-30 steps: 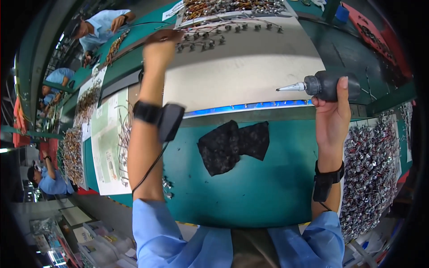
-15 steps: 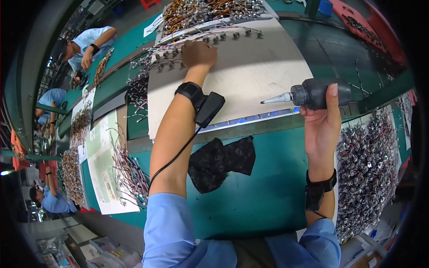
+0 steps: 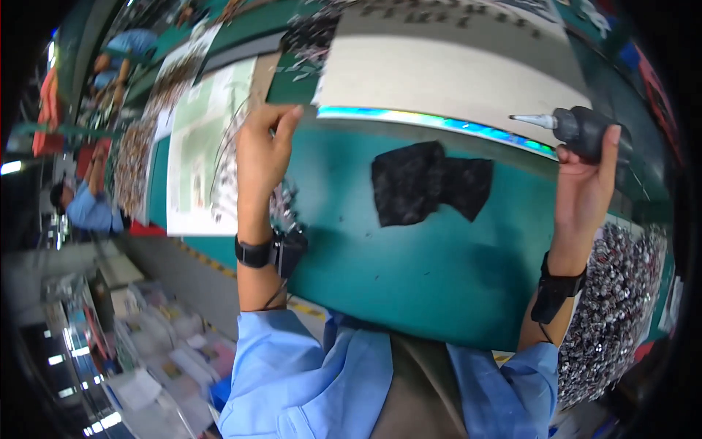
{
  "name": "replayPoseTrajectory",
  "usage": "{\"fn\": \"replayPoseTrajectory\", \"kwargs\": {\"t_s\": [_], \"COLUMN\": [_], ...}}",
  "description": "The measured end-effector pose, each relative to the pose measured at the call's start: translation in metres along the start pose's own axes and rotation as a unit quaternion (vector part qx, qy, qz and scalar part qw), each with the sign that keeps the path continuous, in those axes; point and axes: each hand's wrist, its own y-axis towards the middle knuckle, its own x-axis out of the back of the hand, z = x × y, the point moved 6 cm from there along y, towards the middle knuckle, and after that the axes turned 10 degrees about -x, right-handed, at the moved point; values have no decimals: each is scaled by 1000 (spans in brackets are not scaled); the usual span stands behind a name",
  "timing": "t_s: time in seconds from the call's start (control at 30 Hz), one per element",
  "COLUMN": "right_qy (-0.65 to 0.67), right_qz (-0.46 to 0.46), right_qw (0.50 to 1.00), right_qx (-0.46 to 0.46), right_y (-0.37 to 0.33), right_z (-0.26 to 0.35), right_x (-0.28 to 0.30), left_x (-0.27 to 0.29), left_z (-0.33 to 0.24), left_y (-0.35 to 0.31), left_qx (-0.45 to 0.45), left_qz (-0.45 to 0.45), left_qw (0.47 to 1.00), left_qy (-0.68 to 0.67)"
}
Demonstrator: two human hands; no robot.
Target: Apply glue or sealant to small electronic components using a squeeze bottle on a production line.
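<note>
My left hand (image 3: 265, 150) is over the left part of the bench, beside a bunch of wired parts (image 3: 287, 205). Its fingers are curled with thumb and forefinger close together; whether anything is between them is hidden. In my right hand (image 3: 585, 179) a dark squeeze bottle (image 3: 585, 132) lies on its side. Its pale tapered nozzle (image 3: 534, 119) points left, above the right end of the light board (image 3: 446, 73). Small wired parts (image 3: 439, 13) stand in rows on the board's far part, blurred. Both wrists wear black straps with a small device.
A black cloth (image 3: 417, 183) lies on the green bench (image 3: 351, 256). Printed sheets (image 3: 197, 161) lie at left. A large heap of small metal parts (image 3: 614, 307) is at right. Clear plastic bins (image 3: 164, 329) stand lower left. Another person (image 3: 91, 205) works far left.
My left hand has come from the rows of parts on the board back and left to the wired bunch. The view has shifted left. My right hand still holds the bottle.
</note>
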Motion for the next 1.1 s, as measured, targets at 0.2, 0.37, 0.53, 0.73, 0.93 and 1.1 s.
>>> {"fn": "replayPoseTrajectory", "kwargs": {"t_s": [0.2,0.37,0.53,0.73,0.93,1.1], "right_qy": [-37,-58,-72,-54,-45,-27], "right_qz": [62,49,49,41,44,45], "right_qw": [997,995,995,997,997,998], "right_qx": [-41,-57,-51,-48,-44,-45], "right_y": [-14,-22,-26,-27,-33,-33], "right_z": [-31,-46,-46,-39,-37,-37], "right_x": [-23,-25,-31,-30,-35,-37], "left_x": [48,41,33,19,5,24], "left_z": [22,12,6,4,-8,-9], "left_y": [-125,-151,-151,-161,-161,-152], "left_qx": [96,57,69,99,53,38], "left_qz": [-33,-34,3,-32,-70,-128], "left_qw": [994,988,978,962,961,976], "left_qy": [44,139,197,254,260,173]}}
